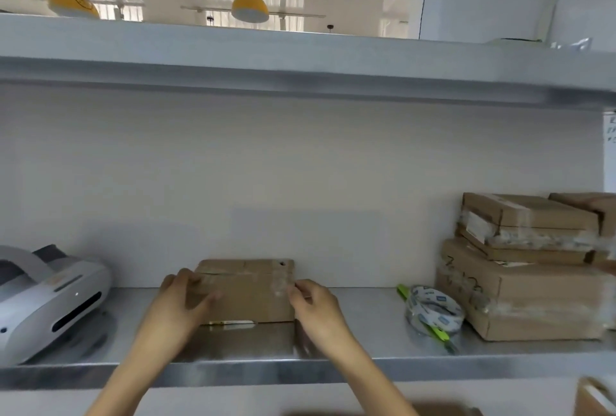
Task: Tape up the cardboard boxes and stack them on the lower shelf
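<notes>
Cardboard box (245,289) at twelve o'clock; your left hand (181,304) grips its nine o'clock end. Your right hand (315,302) pinches the three o'clock edge.

bright, even light | soft blur throughout | wide-angle bending at edges

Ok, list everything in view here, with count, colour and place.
cardboard box: one, brown, middle of lower shelf, held at both ends
stacked boxes: at least three, brown, taped, right
tape roll: one, clear-white, left of stack
green tool: one, by the roll
printer: one, grey-white, left
lamps: two, yellow, above
left hand: grips box's left end
right hand: grips box's right end
</notes>
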The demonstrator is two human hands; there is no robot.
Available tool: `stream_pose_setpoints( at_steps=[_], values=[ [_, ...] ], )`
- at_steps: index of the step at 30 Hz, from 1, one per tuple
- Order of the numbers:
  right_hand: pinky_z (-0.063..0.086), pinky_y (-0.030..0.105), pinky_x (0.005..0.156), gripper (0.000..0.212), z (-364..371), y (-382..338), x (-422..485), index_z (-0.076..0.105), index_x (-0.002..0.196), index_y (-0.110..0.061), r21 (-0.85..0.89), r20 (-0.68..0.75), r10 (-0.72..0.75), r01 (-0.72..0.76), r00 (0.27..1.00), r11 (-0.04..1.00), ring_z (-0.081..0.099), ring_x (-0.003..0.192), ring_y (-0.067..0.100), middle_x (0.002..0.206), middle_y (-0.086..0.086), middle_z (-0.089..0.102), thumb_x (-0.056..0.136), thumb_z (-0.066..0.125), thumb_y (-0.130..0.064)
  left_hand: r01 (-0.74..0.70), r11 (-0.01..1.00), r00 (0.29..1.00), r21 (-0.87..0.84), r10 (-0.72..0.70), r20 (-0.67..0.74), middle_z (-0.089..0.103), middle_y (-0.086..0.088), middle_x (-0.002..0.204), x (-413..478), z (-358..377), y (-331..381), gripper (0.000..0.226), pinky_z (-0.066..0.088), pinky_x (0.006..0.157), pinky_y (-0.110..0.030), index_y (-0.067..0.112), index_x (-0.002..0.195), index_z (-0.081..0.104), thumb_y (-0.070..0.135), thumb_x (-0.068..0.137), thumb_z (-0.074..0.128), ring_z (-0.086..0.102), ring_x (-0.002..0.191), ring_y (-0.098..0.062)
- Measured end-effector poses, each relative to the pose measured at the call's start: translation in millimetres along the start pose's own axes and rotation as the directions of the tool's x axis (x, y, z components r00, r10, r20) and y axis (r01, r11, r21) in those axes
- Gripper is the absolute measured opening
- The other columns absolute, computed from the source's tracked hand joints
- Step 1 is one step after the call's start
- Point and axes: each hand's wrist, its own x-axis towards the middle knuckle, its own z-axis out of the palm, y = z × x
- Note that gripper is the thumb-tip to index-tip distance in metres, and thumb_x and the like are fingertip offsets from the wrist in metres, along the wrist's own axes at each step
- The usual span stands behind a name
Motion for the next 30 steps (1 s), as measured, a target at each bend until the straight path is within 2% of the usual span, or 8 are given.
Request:
stream_pose_setpoints(
  at_steps=[3,7,14,18,21,23,26,30],
  values=[
    [0.038,0.0,0.063,0.013,-19,9,-2,0.059,0.093,-0.027,-0.066,-0.074,0.02,-0.025,0.997,0.998,0.055,0.08,-0.006,0.087,-0.016,0.061,0.098,0.048,-0.033,-0.053,0.997,0.999,-0.063,0.052,-0.007,0.058,0.004,0.102,-2,8,10,0.025,0.049,0.076,-0.036,0.024,0.102,0.057,0.044,0.087,0.062,0.058,0.086,-0.013],
    [0.038,0.003,0.059,0.016,-59,26,-11,0.055,0.087,-0.023,-0.162,-0.184,0.044,-0.074,0.982,0.984,0.054,0.075,-0.005,0.081,-0.013,0.06,0.098,0.05,-0.035,-0.104,0.978,0.994,-0.179,0.106,0.001,0.061,0.011,0.093,-12,29,35,0.013,0.048,0.063,-0.03,0.034,0.086,0.057,0.047,0.088,0.059,0.062,0.073,-0.007],
    [0.04,0.01,0.058,0.019,-99,42,-24,0.058,0.093,-0.014,-0.308,-0.225,0.018,-0.089,0.974,0.947,0.057,0.076,0.004,0.084,-0.003,0.063,0.094,0.058,-0.033,-0.187,0.971,0.98,-0.146,0.195,0.041,0.052,0.011,0.095,-25,56,65,0.017,0.054,0.066,-0.029,0.031,0.093,0.051,0.046,0.089,0.057,0.059,0.076,-0.005],
    [0.043,0.016,0.067,0.023,-112,40,-20,0.062,0.104,-0.012,-0.249,-0.19,0.084,-0.131,0.978,0.96,0.06,0.082,0.009,0.089,-0.005,0.064,0.094,0.057,-0.032,-0.135,0.95,0.988,-0.28,0.15,0.031,0.057,0.001,0.1,-13,56,70,0.013,0.048,0.072,-0.028,0.027,0.091,0.054,0.038,0.09,0.059,0.058,0.084,-0.006],
    [0.042,0.025,0.081,0.034,-119,35,-12,0.057,0.121,-0.012,-0.2,-0.234,0.082,-0.13,0.969,0.971,0.058,0.095,0.013,0.104,0.0,0.063,0.096,0.053,-0.036,-0.05,0.896,0.999,-0.44,0.054,-0.004,0.056,-0.004,0.116,2,60,78,0.025,0.042,0.078,-0.024,0.02,0.113,0.053,0.036,0.094,0.056,0.057,0.101,-0.016],
    [0.038,0.024,0.085,0.038,-113,35,-4,0.054,0.129,-0.011,-0.16,-0.238,0.078,-0.119,0.968,0.98,0.054,0.102,0.012,0.117,0.003,0.061,0.099,0.049,-0.034,0.092,0.858,0.994,-0.506,-0.05,0.095,0.05,-0.006,0.128,6,69,85,0.037,0.04,0.087,-0.026,0.017,0.129,0.047,0.033,0.097,0.054,0.053,0.113,-0.022],
    [0.035,0.019,0.09,0.035,-88,44,-1,0.049,0.135,-0.011,-0.115,-0.228,0.06,-0.088,0.972,0.989,0.053,0.115,0.015,0.134,0.005,0.056,0.102,0.042,-0.021,0.243,0.765,0.959,-0.597,-0.096,0.268,0.049,-0.003,0.129,0,89,89,0.041,0.039,0.09,-0.026,0.019,0.139,0.04,0.018,0.099,0.048,0.051,0.107,-0.018],
    [0.027,0.014,0.101,0.038,-74,62,-5,0.046,0.139,-0.014,-0.01,-0.306,0.013,-0.017,0.952,1.0,0.045,0.125,0.008,0.141,0.001,0.051,0.103,0.038,-0.016,0.244,0.694,0.965,-0.677,-0.103,0.242,0.05,-0.001,0.129,-2,97,86,0.04,0.041,0.095,-0.029,0.024,0.136,0.043,0.011,0.098,0.046,0.052,0.112,-0.02]
  ],
)
